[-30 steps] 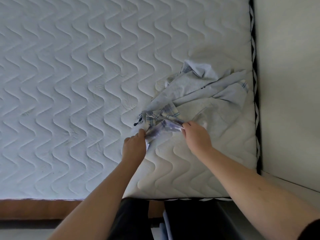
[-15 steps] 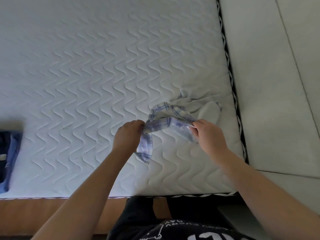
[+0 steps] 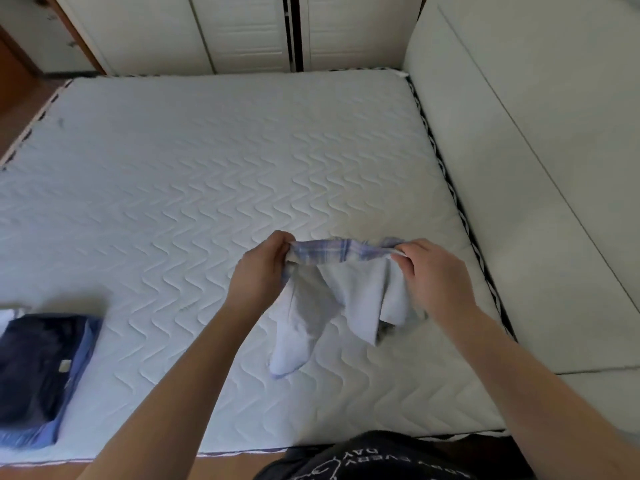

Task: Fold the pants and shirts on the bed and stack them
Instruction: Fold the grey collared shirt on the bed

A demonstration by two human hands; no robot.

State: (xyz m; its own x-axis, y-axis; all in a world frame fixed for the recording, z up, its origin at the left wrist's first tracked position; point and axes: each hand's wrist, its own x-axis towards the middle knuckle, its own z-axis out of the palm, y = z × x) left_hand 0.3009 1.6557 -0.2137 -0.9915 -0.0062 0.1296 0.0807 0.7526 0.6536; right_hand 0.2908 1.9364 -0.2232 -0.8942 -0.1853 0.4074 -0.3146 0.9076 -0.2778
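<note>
From the head view, both hands hold a pale blue shirt (image 3: 349,292) up over the near right part of the bed (image 3: 207,188). The left hand (image 3: 258,275) pinches one end of the plaid-lined band at the top, and the right hand (image 3: 433,275) pinches the other end — fingers of both curled round the cloth, so the band is stretched straight between them. The body of the garment hangs down bunched, with one pale end trailing onto the mattress. Held this way, the shirt probably falls open under its own weight, which would let it be laid flat for folding.

There is no basket or box in sight. At the near left edge of the bed lies a stack of folded clothes (image 3: 38,375) — dark navy on top, lighter blue beneath — likely where this shirt is bound once folded.
</note>
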